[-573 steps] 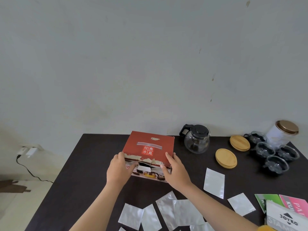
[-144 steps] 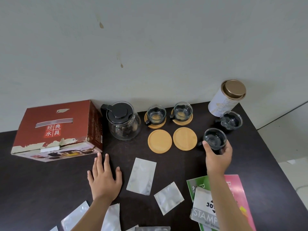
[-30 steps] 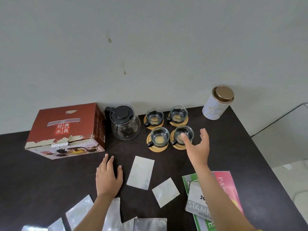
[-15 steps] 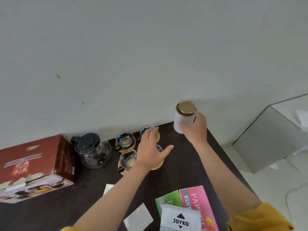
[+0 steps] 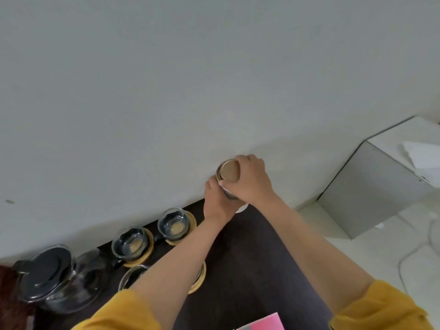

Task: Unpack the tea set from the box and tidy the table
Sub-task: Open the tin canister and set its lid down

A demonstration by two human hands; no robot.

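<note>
A white tea canister with a gold lid (image 5: 227, 171) stands at the far right corner of the dark table (image 5: 250, 253). My right hand (image 5: 250, 182) is wrapped over its lid and upper side. My left hand (image 5: 215, 201) grips its body from the left. The glass teapot (image 5: 57, 279) with a black lid sits at the lower left. Glass cups on wooden coasters stand between: one (image 5: 175, 223) near the canister, one (image 5: 131, 242) left of it, and another (image 5: 132, 277) partly hidden under my left forearm. A sliver of the red box (image 5: 7, 303) shows at the left edge.
The white wall runs right behind the table's far edge. A grey cabinet (image 5: 381, 186) stands on the floor to the right, with a cable on the tiles. A pink paper packet (image 5: 264, 323) lies at the table's near edge.
My left hand has left the cups and come onto the canister's side. My right hand has slid up over the lid. The view has swung right and closer.
</note>
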